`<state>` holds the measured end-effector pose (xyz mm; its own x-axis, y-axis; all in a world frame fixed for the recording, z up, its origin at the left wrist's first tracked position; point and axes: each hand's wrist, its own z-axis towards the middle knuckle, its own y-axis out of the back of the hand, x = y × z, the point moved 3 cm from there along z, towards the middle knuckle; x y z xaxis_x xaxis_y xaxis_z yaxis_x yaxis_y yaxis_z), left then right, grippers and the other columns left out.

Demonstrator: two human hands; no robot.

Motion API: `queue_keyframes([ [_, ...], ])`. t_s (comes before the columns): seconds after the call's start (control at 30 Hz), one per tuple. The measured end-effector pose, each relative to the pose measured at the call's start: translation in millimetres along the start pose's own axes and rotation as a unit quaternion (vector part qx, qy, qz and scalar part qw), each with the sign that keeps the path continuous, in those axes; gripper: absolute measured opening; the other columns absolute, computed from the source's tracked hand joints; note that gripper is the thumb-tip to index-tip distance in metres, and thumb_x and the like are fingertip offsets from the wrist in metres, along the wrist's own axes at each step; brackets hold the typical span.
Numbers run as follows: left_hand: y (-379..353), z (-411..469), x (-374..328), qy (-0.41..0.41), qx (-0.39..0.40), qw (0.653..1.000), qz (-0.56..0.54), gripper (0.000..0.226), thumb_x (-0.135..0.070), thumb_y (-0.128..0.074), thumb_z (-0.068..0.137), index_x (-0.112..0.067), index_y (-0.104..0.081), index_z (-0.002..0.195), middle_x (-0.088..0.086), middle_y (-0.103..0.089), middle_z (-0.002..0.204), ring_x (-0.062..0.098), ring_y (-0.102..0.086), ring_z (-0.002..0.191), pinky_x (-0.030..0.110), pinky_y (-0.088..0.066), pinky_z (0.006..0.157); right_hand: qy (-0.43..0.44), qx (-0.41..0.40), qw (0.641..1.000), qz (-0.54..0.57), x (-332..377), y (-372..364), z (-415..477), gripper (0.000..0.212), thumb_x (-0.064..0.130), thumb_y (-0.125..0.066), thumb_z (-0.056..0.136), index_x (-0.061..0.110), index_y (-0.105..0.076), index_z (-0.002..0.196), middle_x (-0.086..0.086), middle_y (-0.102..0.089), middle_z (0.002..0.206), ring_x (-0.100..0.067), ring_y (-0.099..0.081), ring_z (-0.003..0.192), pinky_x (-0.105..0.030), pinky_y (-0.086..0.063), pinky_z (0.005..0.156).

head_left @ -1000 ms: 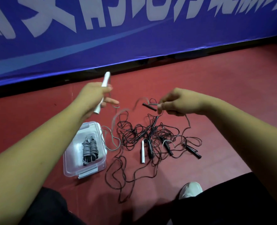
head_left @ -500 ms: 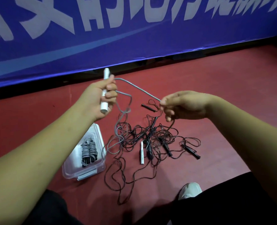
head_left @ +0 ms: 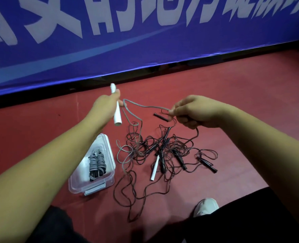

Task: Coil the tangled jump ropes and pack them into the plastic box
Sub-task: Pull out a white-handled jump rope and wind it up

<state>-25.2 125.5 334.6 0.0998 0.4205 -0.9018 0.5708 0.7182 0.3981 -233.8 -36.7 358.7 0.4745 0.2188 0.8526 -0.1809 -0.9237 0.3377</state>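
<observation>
Grey cord [head_left: 145, 106] pinched in right hand [head_left: 196, 113]; left hand [head_left: 104, 109] fisted round white handle [head_left: 117, 116]. Feed slack slowly, even loops, shake free of dark tangle [head_left: 164, 149].

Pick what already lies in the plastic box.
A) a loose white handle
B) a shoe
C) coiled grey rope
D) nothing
C: coiled grey rope lies inside the box, while the tangle lies on the floor beside it.
</observation>
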Motion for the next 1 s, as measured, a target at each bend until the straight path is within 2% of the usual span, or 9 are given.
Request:
queue_keyframes([
  [0.17,10.2,-1.3,-5.4,-0.139,-0.087,0.955,0.247,0.059,-0.044,-0.035,0.103,0.004,-0.069,0.095,0.025,-0.062,0.106,0.037,-0.059,0.101,0.036,-0.042,0.086,-0.019,-0.028,0.996,-0.08,8.4,-11.1,2.9,0.019,0.012,-0.059,0.096,-0.003,-0.07,0.093,0.0,-0.043,0.054,-0.015,-0.031,0.046,-0.028,-0.022,0.047],
  [0.27,2.1,-7.1,-10.6,-0.07,0.072,0.995,-0.001,0.056,-0.042,-0.034,0.105,-0.004,-0.071,0.086,0.019,-0.072,0.103,0.031,-0.069,0.099,0.038,-0.049,0.095,-0.014,0.002,0.999,-0.05,11.9,-15.7,3.2,0.018,0.011,-0.059,0.096,-0.002,-0.069,0.091,-0.002,-0.039,0.056,-0.015,-0.027,0.046,-0.028,-0.018,0.047],
  [0.33,-11.6,-21.4,-15.6,0.021,0.237,0.94,-0.243,0.058,-0.046,-0.029,0.105,-0.002,-0.067,0.107,0.023,-0.069,0.114,0.032,-0.068,0.109,0.043,-0.048,0.102,0.003,0.054,0.998,0.021,15.7,-24.3,1.5,0.018,0.011,-0.055,0.098,-0.001,-0.067,0.093,-0.002,-0.035,0.056,-0.014,-0.024,0.046,-0.026,-0.015,0.045],
  [0.47,-33.6,-42.2,-18.7,0.068,0.354,0.893,-0.268,0.065,-0.05,-0.027,0.101,0.003,-0.063,0.113,0.025,-0.072,0.096,0.038,-0.069,0.094,0.04,-0.053,0.086,0.048,0.054,0.988,0.137,27.8,-29.8,3.6,0.021,0.01,-0.049,0.1,0.002,-0.062,0.086,0.0,-0.035,0.053,-0.01,-0.027,0.041,-0.021,-0.016,0.044],
  [0.6,-39.9,-48.6,-19.0,0.099,0.343,0.871,-0.338,0.045,-0.04,-0.036,0.101,-0.004,-0.055,0.082,0.006,-0.039,0.05,0.02,-0.04,0.043,0.032,-0.043,0.06,0.073,0.046,0.994,0.073,22.8,-25.5,7.4,0.018,0.014,-0.058,0.098,0.002,-0.062,0.085,-0.003,-0.04,0.058,-0.015,-0.04,0.048,-0.028,-0.028,0.05],
  [0.73,-30.0,-40.9,-23.9,0.099,0.304,0.828,-0.46,0.046,-0.035,-0.041,0.098,-0.006,-0.058,0.066,0.0,-0.027,0.047,0.013,-0.025,0.042,0.027,-0.032,0.056,0.027,0.077,0.995,-0.063,-12.6,-11.9,12.7,0.02,0.016,-0.06,0.097,0.007,-0.062,0.08,-0.006,-0.062,0.068,-0.017,-0.061,0.066,-0.026,-0.052,0.07],
  [0.87,-11.3,-26.3,-20.7,0.069,0.232,0.822,-0.515,0.044,-0.033,-0.038,0.099,-0.005,-0.056,0.069,0.0,-0.025,0.048,0.011,-0.021,0.042,0.027,-0.025,0.056,-0.076,0.038,0.991,-0.099,-73.6,15.9,20.5,0.013,0.019,-0.063,0.095,0.007,-0.068,0.095,-0.006,-0.074,0.091,-0.019,-0.065,0.095,-0.046,-0.044,0.106],
  [0.93,-3.9,-18.4,-17.6,0.071,0.205,0.817,-0.534,0.046,-0.031,-0.037,0.1,-0.006,-0.056,0.066,0.0,-0.026,0.05,0.011,-0.022,0.042,0.027,-0.024,0.056,-0.084,0.013,0.995,-0.051,-81.3,18.9,21.4,0.017,0.014,-0.061,0.095,0.002,-0.068,0.105,-0.009,-0.074,0.092,-0.024,-0.065,0.1,-0.04,-0.048,0.103],
  [1.0,3.0,-11.1,-15.0,0.082,0.184,0.839,-0.505,0.042,-0.032,-0.036,0.101,-0.009,-0.052,0.07,0.0,-0.033,0.049,0.013,-0.031,0.041,0.027,-0.029,0.057,-0.051,0.0,0.999,-0.004,-65.5,12.1,20.7,0.019,0.01,-0.057,0.096,-0.006,-0.065,0.104,-0.011,-0.07,0.077,-0.03,-0.065,0.086,-0.032,-0.056,0.081],
])
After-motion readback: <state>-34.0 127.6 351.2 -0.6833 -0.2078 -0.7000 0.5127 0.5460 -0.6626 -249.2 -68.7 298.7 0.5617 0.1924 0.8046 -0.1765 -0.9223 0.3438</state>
